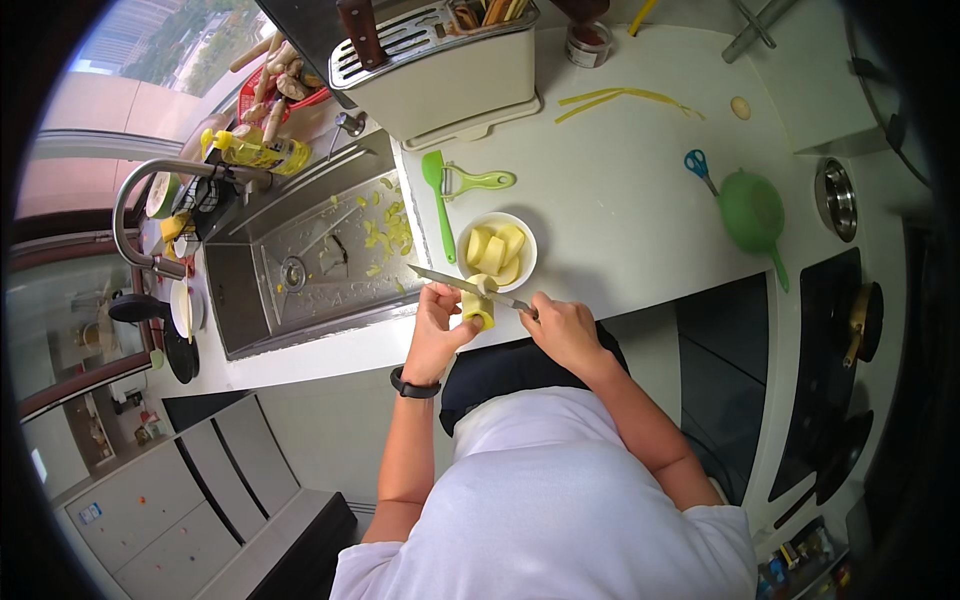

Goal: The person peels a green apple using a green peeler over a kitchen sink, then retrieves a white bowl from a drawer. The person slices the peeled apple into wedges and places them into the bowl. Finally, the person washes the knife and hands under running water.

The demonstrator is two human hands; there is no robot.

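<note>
My left hand (pixel 436 330) grips a peeled, pale-yellow piece of fruit or vegetable (pixel 478 312), its exact kind unclear, near the counter's front edge. My right hand (pixel 563 331) is closed around the handle of a kitchen knife (pixel 448 279). The blade points left and lies across the piece, touching it. Just beyond, a white bowl (pixel 532 256) holds several pale-yellow chunks (pixel 490 253). A green long-handled tool (pixel 438 200) and a green peeler (pixel 484 180) lie past the bowl.
At left, the steel sink (pixel 275 210) holds scattered peels (pixel 385 230) under a curved faucet (pixel 122 215). A white knife block (pixel 450 85) stands behind. Blue-handled scissors (pixel 697 166), a green strainer (pixel 751 212) and a steel bowl (pixel 836 200) are at right, near the stove (pixel 815 350).
</note>
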